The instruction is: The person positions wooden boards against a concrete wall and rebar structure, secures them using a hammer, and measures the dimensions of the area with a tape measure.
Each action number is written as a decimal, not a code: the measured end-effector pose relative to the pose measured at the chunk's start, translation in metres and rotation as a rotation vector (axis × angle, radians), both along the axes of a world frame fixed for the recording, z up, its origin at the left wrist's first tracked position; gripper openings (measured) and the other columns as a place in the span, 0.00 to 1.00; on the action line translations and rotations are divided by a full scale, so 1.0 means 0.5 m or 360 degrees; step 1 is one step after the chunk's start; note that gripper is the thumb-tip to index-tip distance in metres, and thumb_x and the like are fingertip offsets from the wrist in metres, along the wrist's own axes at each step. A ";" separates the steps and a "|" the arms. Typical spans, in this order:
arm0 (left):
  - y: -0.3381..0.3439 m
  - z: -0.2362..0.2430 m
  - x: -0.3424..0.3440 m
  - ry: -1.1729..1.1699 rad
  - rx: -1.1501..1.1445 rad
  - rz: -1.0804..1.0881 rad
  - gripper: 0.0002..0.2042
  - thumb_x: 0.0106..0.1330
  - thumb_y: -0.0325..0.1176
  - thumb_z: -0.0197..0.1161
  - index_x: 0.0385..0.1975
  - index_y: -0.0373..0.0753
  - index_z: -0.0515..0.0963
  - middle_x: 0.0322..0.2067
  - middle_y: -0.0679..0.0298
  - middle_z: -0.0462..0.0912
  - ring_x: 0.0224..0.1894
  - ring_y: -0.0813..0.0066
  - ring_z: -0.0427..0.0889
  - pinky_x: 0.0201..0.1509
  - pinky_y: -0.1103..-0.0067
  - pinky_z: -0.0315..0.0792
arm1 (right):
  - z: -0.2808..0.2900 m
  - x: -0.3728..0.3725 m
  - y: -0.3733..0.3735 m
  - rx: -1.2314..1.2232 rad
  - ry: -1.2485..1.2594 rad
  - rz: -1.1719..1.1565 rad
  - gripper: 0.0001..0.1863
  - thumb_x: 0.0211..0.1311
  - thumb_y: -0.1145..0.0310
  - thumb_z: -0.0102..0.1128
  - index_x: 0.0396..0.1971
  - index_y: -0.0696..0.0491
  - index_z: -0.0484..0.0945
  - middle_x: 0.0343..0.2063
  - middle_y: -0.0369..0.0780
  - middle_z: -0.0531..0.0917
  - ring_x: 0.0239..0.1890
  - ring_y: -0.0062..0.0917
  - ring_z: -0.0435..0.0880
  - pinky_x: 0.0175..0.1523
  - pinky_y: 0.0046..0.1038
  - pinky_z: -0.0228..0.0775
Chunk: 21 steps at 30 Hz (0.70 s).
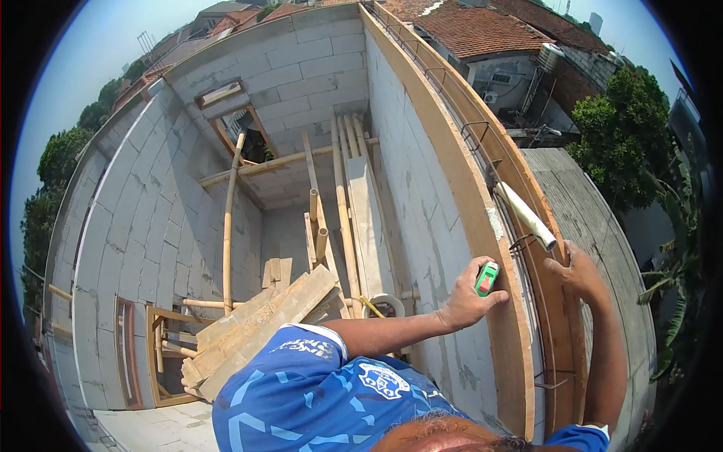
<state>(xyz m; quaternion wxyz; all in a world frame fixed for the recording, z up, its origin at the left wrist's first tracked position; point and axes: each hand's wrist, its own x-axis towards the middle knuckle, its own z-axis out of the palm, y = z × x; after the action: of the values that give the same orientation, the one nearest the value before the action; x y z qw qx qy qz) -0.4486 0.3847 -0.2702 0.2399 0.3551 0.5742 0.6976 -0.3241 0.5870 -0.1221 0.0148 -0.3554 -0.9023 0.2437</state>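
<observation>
My left hand is closed around a green tape measure with a red patch. It rests against the inner formwork board along the wall top. My right hand grips the upper edge of the outer formwork board, its fingertips on the wood. Between the boards runs a trough with thin steel rebar and bent ties. Just ahead of my right hand, a white pipe lies at a slant over the trough, its open end toward me.
Below on the left is a deep room of grey block walls. Bamboo poles and loose planks form a scaffold there, with a bucket near the wall. A corrugated roof and trees lie to the right.
</observation>
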 end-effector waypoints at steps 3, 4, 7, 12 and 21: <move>0.001 -0.003 0.003 0.0020 0.0007 0.0025 0.35 0.59 0.43 0.77 0.60 0.34 0.66 0.43 0.62 0.77 0.45 0.75 0.76 0.53 0.75 0.74 | -0.044 -0.015 0.000 0.0098 0.0019 -0.0092 0.36 0.59 0.56 0.72 0.59 0.63 0.69 0.47 0.57 0.83 0.55 0.49 0.82 0.59 0.41 0.71; 0.000 -0.002 0.003 0.0049 -0.0009 0.0029 0.35 0.59 0.43 0.77 0.60 0.34 0.67 0.44 0.61 0.77 0.45 0.74 0.76 0.54 0.75 0.73 | -0.072 -0.008 0.016 0.0129 0.0153 -0.0076 0.35 0.57 0.57 0.74 0.57 0.62 0.69 0.44 0.59 0.83 0.52 0.54 0.82 0.56 0.44 0.72; 0.000 -0.005 0.005 0.0127 0.0019 0.0063 0.35 0.59 0.42 0.77 0.61 0.34 0.67 0.45 0.60 0.77 0.47 0.73 0.76 0.55 0.74 0.73 | -0.112 0.003 0.047 0.0346 0.0011 -0.0138 0.37 0.56 0.56 0.74 0.58 0.61 0.68 0.41 0.60 0.84 0.49 0.56 0.82 0.53 0.47 0.74; -0.001 0.009 0.002 0.0033 -0.0003 0.0044 0.32 0.57 0.36 0.76 0.58 0.34 0.68 0.48 0.54 0.78 0.51 0.62 0.78 0.60 0.70 0.71 | -0.100 -0.020 0.035 0.0443 -0.0195 -0.0207 0.40 0.51 0.57 0.77 0.58 0.61 0.66 0.38 0.60 0.84 0.46 0.57 0.83 0.51 0.48 0.75; -0.007 -0.012 -0.041 -0.0063 -0.0030 -0.0195 0.33 0.59 0.40 0.77 0.59 0.35 0.68 0.46 0.61 0.76 0.48 0.74 0.76 0.55 0.75 0.73 | -0.125 -0.008 0.054 0.0602 -0.0084 -0.0185 0.41 0.45 0.61 0.81 0.56 0.62 0.67 0.36 0.60 0.84 0.45 0.57 0.83 0.50 0.48 0.75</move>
<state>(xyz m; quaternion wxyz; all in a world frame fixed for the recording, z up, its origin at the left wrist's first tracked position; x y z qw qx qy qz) -0.4689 0.3811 -0.2760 0.2968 0.3734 0.5532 0.6830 -0.3280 0.6138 -0.1846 0.0717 -0.4039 -0.9101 0.0593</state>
